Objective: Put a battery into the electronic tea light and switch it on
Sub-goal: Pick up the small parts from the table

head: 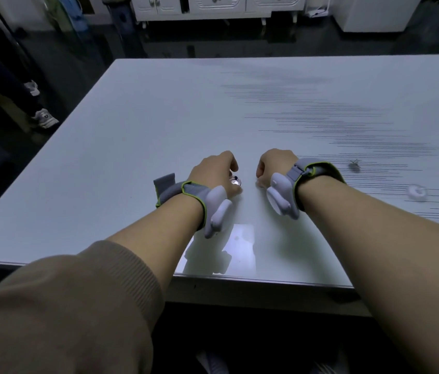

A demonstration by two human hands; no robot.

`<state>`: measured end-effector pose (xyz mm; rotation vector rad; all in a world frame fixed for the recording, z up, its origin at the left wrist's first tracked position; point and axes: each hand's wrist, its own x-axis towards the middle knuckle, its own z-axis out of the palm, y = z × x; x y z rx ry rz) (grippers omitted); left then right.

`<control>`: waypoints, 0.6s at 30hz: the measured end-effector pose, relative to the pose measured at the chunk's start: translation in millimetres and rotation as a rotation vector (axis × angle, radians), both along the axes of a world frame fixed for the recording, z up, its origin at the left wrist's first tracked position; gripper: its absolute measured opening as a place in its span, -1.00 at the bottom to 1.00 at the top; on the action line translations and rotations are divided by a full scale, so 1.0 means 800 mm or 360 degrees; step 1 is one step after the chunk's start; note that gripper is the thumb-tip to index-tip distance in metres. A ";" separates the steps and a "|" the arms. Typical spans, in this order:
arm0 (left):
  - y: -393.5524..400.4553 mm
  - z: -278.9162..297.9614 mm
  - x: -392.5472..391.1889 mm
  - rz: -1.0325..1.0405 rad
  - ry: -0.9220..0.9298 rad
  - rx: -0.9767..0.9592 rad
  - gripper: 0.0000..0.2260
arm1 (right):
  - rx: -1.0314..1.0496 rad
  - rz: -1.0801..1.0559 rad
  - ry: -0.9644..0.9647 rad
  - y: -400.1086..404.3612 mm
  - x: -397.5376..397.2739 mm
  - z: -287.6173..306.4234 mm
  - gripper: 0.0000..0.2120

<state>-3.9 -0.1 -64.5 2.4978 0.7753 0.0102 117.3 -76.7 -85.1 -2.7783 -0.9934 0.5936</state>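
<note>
Glossy white table (159, 125); left hand (214, 175) curled round small shiny disc (236, 181), maybe battery; right hand (275, 164) fisted, contents unclear.

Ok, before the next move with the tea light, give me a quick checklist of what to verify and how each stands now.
1. Tea light held in left hand: ok.
2. Battery seated: cannot tell, fingers hide it.
3. Right hand holding something: cannot tell, it is curled.
4. Light switched on: cannot tell.
5. Small white round piece lying loose on the table, off to the right: ok.
</note>
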 end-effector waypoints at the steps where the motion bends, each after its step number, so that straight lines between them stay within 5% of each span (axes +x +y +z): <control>1: 0.000 0.000 0.000 -0.0005 -0.0007 -0.0003 -0.70 | 0.0001 0.0004 -0.0024 -0.001 -0.002 0.002 -0.66; 11: -0.001 -0.003 0.002 -0.0011 -0.0024 -0.0062 -0.71 | -0.0166 -0.0003 -0.0040 -0.001 -0.002 0.006 -0.66; 18: -0.004 -0.006 0.005 -0.0023 -0.0029 -0.0107 -0.70 | 0.0170 -0.0033 0.0267 -0.017 -0.009 0.019 -0.85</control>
